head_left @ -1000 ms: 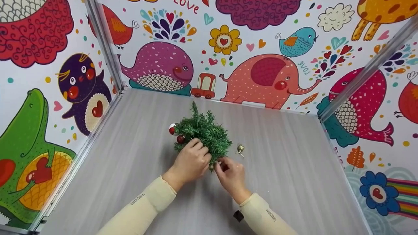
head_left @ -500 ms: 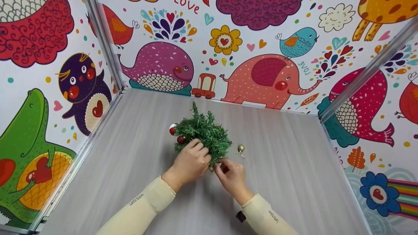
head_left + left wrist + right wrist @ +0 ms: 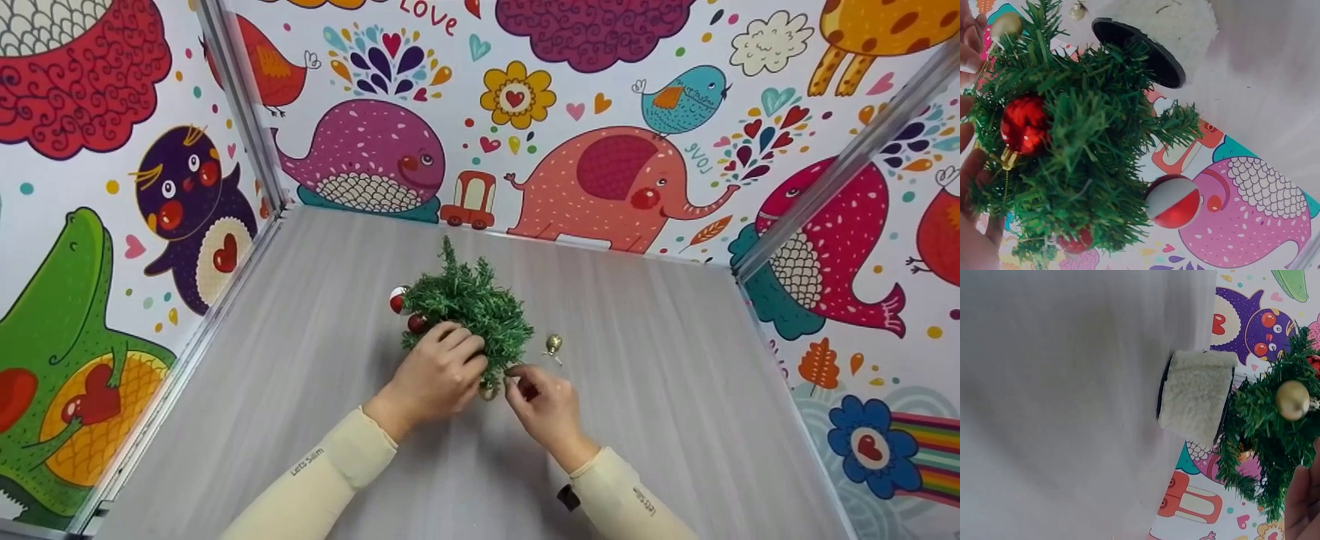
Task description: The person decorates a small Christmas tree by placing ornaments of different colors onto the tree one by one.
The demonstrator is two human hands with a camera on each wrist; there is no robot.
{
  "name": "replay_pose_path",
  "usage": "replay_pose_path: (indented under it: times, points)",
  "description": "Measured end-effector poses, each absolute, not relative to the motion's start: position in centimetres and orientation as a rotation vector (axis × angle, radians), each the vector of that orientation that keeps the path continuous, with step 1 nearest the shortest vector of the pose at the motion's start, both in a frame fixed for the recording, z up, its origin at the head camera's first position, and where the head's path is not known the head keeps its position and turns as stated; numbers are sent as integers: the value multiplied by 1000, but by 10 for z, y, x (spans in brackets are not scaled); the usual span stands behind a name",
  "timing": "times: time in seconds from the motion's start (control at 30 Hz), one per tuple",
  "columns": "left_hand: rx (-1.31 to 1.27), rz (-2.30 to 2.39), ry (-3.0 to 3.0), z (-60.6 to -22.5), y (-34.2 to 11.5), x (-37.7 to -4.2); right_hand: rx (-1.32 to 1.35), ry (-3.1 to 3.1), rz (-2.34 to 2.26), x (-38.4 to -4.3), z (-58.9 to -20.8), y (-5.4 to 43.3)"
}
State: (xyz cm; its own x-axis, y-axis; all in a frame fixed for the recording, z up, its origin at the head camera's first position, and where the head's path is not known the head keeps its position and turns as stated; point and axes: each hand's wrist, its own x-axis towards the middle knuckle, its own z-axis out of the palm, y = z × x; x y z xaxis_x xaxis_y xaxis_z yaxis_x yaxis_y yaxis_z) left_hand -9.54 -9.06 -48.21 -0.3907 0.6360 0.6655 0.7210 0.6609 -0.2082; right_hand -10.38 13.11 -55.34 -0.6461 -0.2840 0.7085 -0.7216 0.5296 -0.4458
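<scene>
A small artificial Christmas tree [image 3: 480,300] stands in the middle of the table, its white fuzzy base [image 3: 1199,394] showing in the right wrist view. My left hand [image 3: 439,375] grips branches on the tree's near side, fingers bent. My right hand [image 3: 547,409] is just right of a gold ball ornament [image 3: 1293,400] that hangs on the near branches; its thumb and forefinger look slightly parted, with nothing visible between them. A shiny red ball [image 3: 1026,125] and a red-and-white ball [image 3: 1172,201] hang on the tree.
Another gold ornament [image 3: 553,343] lies loose on the grey table [image 3: 637,390], right of the tree. Printed cartoon panels [image 3: 360,157] and metal frame posts [image 3: 244,112] enclose the back and sides.
My right hand has drawn slightly right and away from the gold ball, which shows more now. My left hand has barely moved and the tree stays put.
</scene>
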Motion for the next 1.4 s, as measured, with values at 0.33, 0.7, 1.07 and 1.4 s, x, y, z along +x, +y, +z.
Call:
replay_pose_path:
  times: [0.33, 0.7, 1.07, 1.4]
  points:
    - [-918, -173, -2088, -481, -92, -97, 800, -2242, 923, -107, -557, 147]
    - [-754, -158, -2278, -472, -91, -104, 684, -2416, 798, -113, -563, 181]
    - [-726, -114, -2346, -470, -87, -105, 435, -2627, 792, -146, -579, 230]
    - [-719, -99, -2386, -473, -84, -104, 412, -2824, 913, -193, -597, 248]
